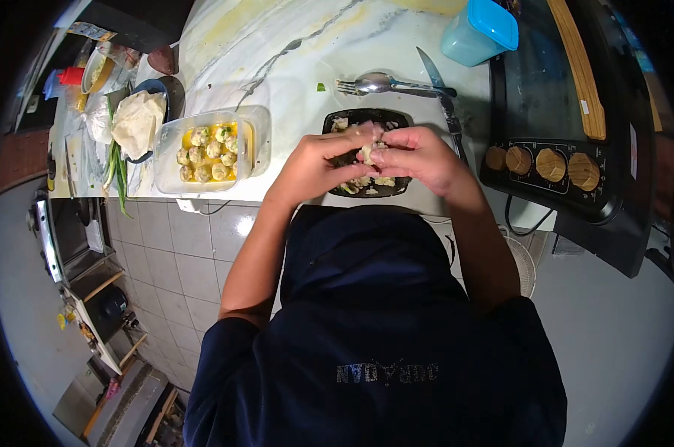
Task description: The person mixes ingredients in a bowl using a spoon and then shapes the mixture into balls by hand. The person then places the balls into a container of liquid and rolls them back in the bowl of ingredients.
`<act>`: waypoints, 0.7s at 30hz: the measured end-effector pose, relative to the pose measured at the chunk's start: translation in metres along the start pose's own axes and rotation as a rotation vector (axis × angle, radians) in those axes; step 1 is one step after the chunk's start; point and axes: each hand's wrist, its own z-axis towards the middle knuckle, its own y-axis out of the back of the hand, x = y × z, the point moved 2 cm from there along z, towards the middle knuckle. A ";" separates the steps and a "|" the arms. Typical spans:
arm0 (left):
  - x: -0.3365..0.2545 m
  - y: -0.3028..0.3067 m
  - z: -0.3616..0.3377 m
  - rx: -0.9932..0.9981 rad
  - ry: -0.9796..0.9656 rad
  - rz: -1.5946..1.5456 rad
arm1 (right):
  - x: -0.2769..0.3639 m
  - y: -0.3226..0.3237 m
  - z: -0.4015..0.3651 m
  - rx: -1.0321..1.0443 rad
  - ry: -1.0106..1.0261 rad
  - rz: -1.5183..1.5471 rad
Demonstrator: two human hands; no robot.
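Over a dark rectangular plate [357,192], my left hand [312,165] and my right hand [424,160] meet around a small pale food ball [367,154]. The fingers and thumb of my right hand pinch it from one side. My left hand's fingers curve over it from the other, slightly blurred. Loose chunks of pale filling [384,181] with green bits lie on the plate, partly hidden by my hands. To the left, a clear plastic container [169,175] holds several round balls [203,153] flecked with green in yellow liquid.
Beyond the plate lie a fork and spoon [385,84] and a knife [429,68]. A blue-lidded container [480,33] stands at the back right, beside a black oven with wooden knobs [551,165]. Pale wrapper sheets [139,119] and green onions [115,165] are at left.
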 end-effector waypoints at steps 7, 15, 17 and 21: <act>0.008 -0.017 -0.011 -0.126 0.124 0.142 | -0.014 -0.014 0.005 -0.170 0.138 0.228; 0.002 -0.010 -0.006 0.013 -0.010 0.058 | -0.006 -0.001 0.003 -0.007 -0.037 -0.148; 0.007 -0.008 -0.005 0.048 0.009 0.078 | -0.003 -0.004 0.004 -0.026 -0.012 -0.080; 0.006 -0.015 -0.007 -0.070 0.093 0.153 | -0.008 -0.015 0.006 -0.136 0.111 0.248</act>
